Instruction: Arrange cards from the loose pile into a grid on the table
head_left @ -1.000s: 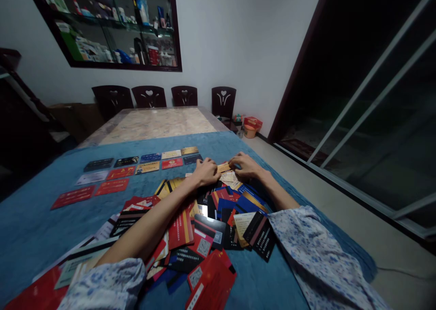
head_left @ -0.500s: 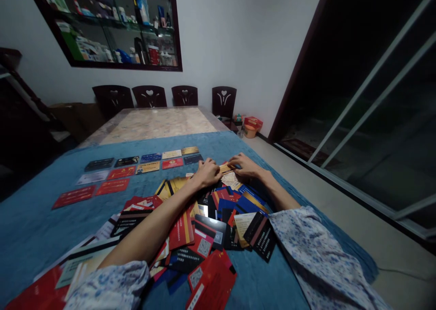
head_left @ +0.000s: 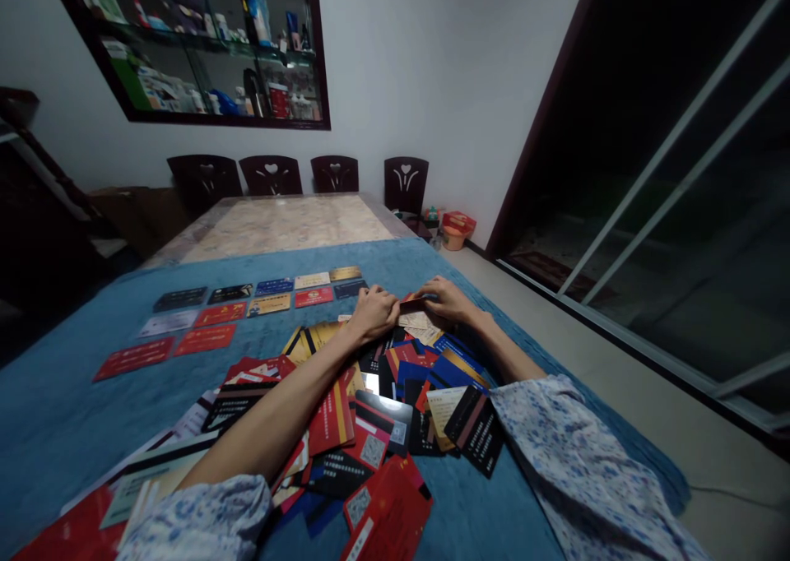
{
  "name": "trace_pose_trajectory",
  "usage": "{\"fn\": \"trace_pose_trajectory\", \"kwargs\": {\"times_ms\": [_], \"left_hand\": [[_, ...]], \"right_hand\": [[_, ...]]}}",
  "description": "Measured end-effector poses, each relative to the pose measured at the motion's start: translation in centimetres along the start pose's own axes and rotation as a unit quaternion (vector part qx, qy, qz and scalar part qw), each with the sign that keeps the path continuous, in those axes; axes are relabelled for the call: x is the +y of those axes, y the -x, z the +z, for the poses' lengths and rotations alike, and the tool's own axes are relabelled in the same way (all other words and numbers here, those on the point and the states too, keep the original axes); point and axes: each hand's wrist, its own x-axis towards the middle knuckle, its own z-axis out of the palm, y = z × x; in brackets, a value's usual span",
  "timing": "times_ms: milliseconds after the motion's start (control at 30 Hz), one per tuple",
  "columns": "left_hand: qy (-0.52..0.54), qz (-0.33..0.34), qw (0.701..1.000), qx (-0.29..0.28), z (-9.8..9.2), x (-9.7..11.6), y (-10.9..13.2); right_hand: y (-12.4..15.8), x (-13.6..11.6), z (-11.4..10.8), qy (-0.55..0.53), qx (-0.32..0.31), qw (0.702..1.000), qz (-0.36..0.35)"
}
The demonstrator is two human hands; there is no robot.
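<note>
Both forearms outstretched, left hand and right hand with fingers clamped together on one thin, dark rectangular plastic card above the glossy heap of cards near the blue-clothed tabletop's right edge.

we see a dim room, brightest on the white wall and the bare far table top, while the glass door on the right and the left edge fall into near black. the blue cloth and the pile of cards lie in soft, even light with faint shadows, and one glossy dark card shows a small glare spot. the wide lens bends straight lines at the edges, the picture is grainy, and the sleeves at the bottom look soft.
</note>
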Motion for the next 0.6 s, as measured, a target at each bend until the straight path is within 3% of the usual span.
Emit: {"fn": "trace_pose_trajectory", "kwargs": {"times_ms": [233, 600], "left_hand": [[0.037, -0.056, 0.997, 0.025, -0.5, 0.0, -0.2], [0.071, -0.081, 0.993, 0.038, 0.0, -1.0, -0.2]], "right_hand": [[-0.1, -0.2, 0.3, -0.001, 0.026, 0.999, 0.019], [-0.2, -0.2, 1.0, 0.006, 0.052, 0.998, 0.046]]}}
